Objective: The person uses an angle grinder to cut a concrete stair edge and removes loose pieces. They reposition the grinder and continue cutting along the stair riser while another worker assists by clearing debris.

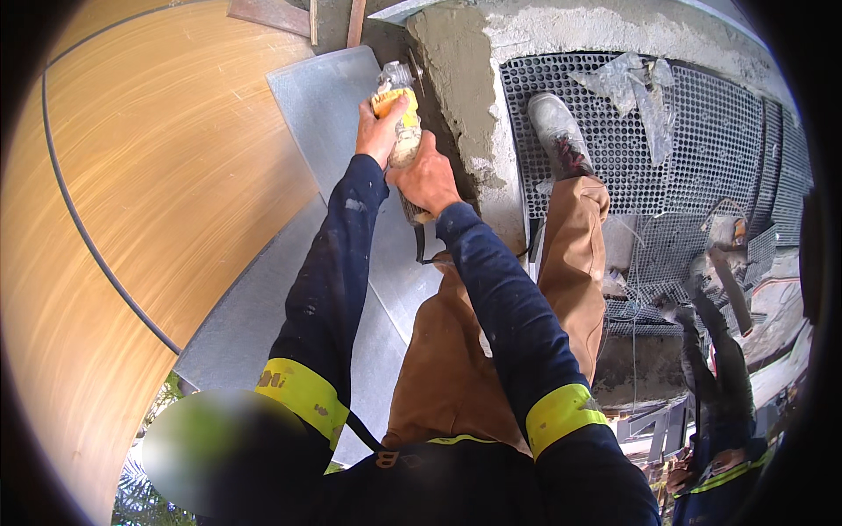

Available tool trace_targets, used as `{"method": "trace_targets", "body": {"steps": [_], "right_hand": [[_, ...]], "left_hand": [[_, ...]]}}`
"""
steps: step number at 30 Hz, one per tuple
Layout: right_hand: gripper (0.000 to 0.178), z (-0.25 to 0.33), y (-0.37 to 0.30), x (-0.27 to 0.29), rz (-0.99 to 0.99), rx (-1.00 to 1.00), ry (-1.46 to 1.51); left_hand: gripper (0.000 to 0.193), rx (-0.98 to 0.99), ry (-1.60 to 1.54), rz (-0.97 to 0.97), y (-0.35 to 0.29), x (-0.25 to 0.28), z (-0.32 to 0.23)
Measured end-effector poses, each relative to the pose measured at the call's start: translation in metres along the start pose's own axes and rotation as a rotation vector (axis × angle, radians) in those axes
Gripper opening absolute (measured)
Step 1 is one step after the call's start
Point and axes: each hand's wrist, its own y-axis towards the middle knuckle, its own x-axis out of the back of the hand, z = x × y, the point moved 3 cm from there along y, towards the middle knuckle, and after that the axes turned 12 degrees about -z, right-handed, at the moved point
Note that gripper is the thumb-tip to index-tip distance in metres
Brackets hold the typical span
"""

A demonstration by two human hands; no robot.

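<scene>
Both my hands hold a dusty yellow angle grinder (406, 140), its head pointing away from me. My left hand (379, 133) is wrapped round its forward body, close to the head. Lower down, my right hand (427, 181) grips the rear part, where a black cord hangs off. The grinder is over the joint between a grey tile (320, 105) on the left and a rough cement edge (456, 88) on the right. Its disc shows only as a thin edge, and I cannot tell whether it touches anything.
A curved wood-grain panel (167, 167) stands at the left. On the right, my shoe (558, 131) rests on black perforated matting (702, 131), near a torn clear plastic sheet (649, 114). Another person (724, 412) is at the lower right. Wood strips (272, 14) lie at the top.
</scene>
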Motion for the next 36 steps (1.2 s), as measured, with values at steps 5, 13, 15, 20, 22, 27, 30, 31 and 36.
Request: {"method": "trace_targets", "body": {"steps": [5,13,15,20,22,27,30,31,36], "right_hand": [[0.069,0.006,0.028,0.003,-0.007,-0.024,-0.007],[0.068,0.001,0.033,-0.005,0.035,-0.071,0.01],[0.069,0.0,0.034,-0.007,0.043,-0.077,0.011],[0.069,0.001,0.035,-0.009,0.038,-0.102,-0.009],[0.07,0.0,0.036,-0.011,0.048,-0.114,-0.012],[0.072,-0.005,0.038,-0.017,0.051,-0.115,-0.014],[0.073,-0.005,0.039,-0.018,0.05,-0.119,-0.01],[0.073,-0.005,0.039,-0.018,0.045,-0.119,-0.015],[0.079,-0.005,0.039,-0.018,0.032,-0.111,-0.022]], "left_hand": [[0.056,0.02,0.041,0.026,0.023,-0.015,-0.008],[0.062,0.046,-0.015,0.017,0.032,-0.01,0.003],[0.061,0.046,-0.009,0.016,0.035,-0.009,0.005],[0.059,0.059,-0.015,0.023,0.039,-0.007,0.011],[0.058,0.056,-0.024,0.018,0.04,-0.007,0.012],[0.055,0.058,-0.03,0.037,0.042,-0.006,0.015],[0.053,0.045,-0.013,0.023,0.044,-0.004,0.019],[0.052,0.04,-0.004,0.02,0.044,-0.004,0.02],[0.055,0.026,0.033,0.013,0.047,-0.003,0.023]]}}
